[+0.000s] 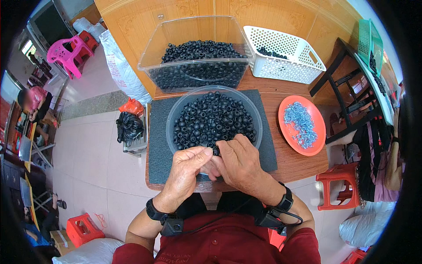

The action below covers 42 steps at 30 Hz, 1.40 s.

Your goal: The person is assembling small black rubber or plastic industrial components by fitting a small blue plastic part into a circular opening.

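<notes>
Both my hands meet over the near rim of a round clear tub [258, 119] filled with black, bead-like round pieces [213, 116], many with a hole. Between thumb and fingertips, my left hand [187, 169] pinches one black round piece [216, 151]. My right hand [241, 165] closes on the same piece from the other side, its fingers bent. The fingers cover most of it, so its details are hidden. To the right, an orange plate [288, 137] carries a heap of small, shiny bluish-clear pieces [303, 123].
Under the tub lies a dark mat [160, 165] on a wooden table [303, 165]. Behind stand a big clear bin [198, 64] of black pieces and a white perforated basket [285, 72]. Red stools [336, 185] are on the floor; another person [41, 103] sits far left.
</notes>
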Each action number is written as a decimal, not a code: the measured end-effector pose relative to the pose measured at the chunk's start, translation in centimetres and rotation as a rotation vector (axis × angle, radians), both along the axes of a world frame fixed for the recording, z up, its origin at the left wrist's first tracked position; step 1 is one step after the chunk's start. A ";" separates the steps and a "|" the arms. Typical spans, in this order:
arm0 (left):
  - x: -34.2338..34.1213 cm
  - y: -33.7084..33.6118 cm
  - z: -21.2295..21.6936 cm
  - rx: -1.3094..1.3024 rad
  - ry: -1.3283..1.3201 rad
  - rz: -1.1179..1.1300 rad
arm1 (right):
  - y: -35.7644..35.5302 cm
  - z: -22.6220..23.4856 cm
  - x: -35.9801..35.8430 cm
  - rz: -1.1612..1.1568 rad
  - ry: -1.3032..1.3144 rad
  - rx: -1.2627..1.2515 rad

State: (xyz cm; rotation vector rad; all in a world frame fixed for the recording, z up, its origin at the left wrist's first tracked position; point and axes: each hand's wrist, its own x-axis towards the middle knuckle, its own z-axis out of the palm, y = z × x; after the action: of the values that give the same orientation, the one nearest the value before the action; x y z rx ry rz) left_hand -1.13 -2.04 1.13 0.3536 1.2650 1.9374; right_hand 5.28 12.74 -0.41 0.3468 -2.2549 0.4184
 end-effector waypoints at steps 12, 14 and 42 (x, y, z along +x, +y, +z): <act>-0.1 0.4 -1.3 -0.032 0.090 0.084 | -0.5 -0.7 -0.6 0.060 0.036 0.018; -0.2 0.3 -1.1 -0.038 0.073 0.084 | -0.5 -0.4 -0.5 0.069 0.026 0.033; -4.2 -1.7 0.5 -0.501 1.450 0.029 | 27.5 7.2 -11.6 -0.740 -0.167 -0.075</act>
State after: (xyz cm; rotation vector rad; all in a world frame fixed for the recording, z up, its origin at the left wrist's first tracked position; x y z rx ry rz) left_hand -5.35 -3.72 1.62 1.6120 2.5161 1.1163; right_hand -6.36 40.24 6.75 -0.5728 -2.3249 0.1369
